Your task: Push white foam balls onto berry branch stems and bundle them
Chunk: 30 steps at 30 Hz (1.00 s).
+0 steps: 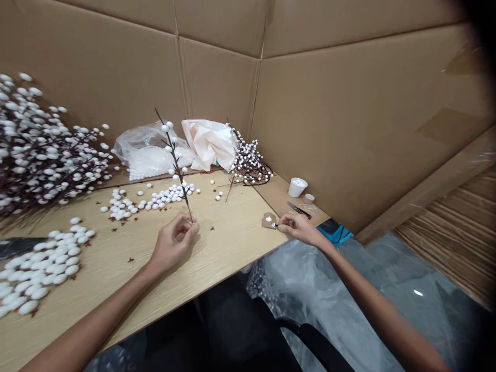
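While the left hand (175,241) pinches the branch (179,170) by its bare base above the table (228,235), the right hand (297,228) closes on a small dark piece (276,226); the branch is probably light, springy and best held there.

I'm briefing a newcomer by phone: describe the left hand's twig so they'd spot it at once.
Start at the pale wooden table. Near its middle, the left hand pinches the foot of a dark twig that leans left and carries white balls. Unlike the large bunch at far left and the smaller bunch by the cardboard corner, it stands alone, its tip bare.
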### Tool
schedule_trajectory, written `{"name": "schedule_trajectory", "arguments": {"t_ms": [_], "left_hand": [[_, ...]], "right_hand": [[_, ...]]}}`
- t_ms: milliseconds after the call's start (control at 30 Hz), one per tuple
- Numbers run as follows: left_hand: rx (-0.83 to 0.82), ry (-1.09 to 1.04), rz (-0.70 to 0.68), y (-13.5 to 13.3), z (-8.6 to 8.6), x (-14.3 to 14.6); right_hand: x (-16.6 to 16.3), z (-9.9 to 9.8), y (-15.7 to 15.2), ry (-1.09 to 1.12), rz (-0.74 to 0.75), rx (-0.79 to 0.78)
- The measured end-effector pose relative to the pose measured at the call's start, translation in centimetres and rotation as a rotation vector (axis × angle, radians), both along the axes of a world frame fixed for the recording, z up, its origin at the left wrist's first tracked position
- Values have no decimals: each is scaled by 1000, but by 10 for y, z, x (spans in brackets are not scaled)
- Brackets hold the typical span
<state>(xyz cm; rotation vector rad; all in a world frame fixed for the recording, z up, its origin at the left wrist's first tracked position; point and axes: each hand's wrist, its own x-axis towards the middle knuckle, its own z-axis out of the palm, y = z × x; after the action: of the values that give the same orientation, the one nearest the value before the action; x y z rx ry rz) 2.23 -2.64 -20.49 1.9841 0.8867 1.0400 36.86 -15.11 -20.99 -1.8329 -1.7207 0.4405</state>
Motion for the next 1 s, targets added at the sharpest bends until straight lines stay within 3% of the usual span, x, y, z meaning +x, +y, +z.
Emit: {"name": "schedule_trajectory", "arguments": {"t_ms": [400, 667, 833, 1000], "left_hand": [[19, 20, 6, -2, 2, 1], [44, 15, 19, -6, 7, 1], [7, -1, 11, -7, 6, 1], [-23, -29, -37, -9, 3, 0]], "right_hand": [[4, 0, 3, 87, 3, 31], [-4, 12, 6, 316, 25, 49], [-36, 37, 15, 525, 4, 110], [-98, 60, 37, 667, 14, 285]]}}
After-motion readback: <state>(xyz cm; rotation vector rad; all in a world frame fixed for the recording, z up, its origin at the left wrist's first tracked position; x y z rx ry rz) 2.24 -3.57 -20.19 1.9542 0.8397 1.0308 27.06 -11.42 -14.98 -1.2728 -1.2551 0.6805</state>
